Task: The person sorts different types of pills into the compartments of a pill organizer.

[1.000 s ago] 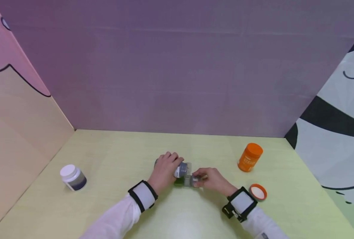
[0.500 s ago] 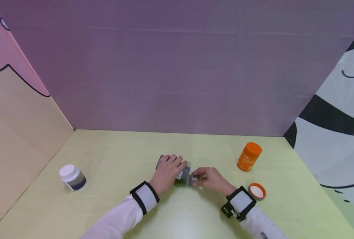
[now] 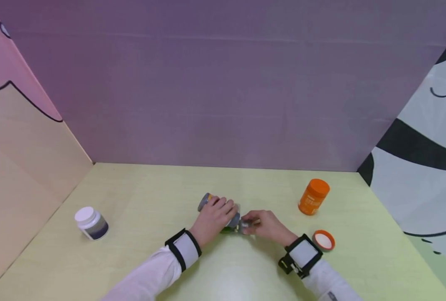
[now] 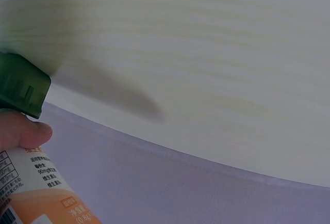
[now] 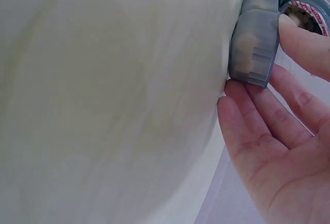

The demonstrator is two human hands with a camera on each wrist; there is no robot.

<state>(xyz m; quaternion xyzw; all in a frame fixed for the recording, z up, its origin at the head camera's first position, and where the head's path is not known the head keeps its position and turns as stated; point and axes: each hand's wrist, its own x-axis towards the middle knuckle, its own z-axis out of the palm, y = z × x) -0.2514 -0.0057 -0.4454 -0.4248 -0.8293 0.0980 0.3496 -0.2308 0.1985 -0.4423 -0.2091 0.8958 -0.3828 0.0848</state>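
My left hand grips a bottle with a white and orange printed label, tipped on its side. Its uncapped mouth, seen in the right wrist view, faces the pill organizer and shows some pale pieces inside. With thumb and fingers my right hand pinches the grey end of that pill organizer, a row of see-through compartments low over or on the table. A green compartment shows near my left thumb in the left wrist view. A pale piece is faintly visible within the grey compartment.
At the right stands an orange bottle with its lid on. Nearer me lies an upturned orange cap with a white inside. A white and dark-blue bottle stands at the left. A purple wall closes off the table's back.
My left hand has shifted slightly right, and the bottle has swung so its base points further back and its mouth sits nearer the organizer. My right hand stays almost still.
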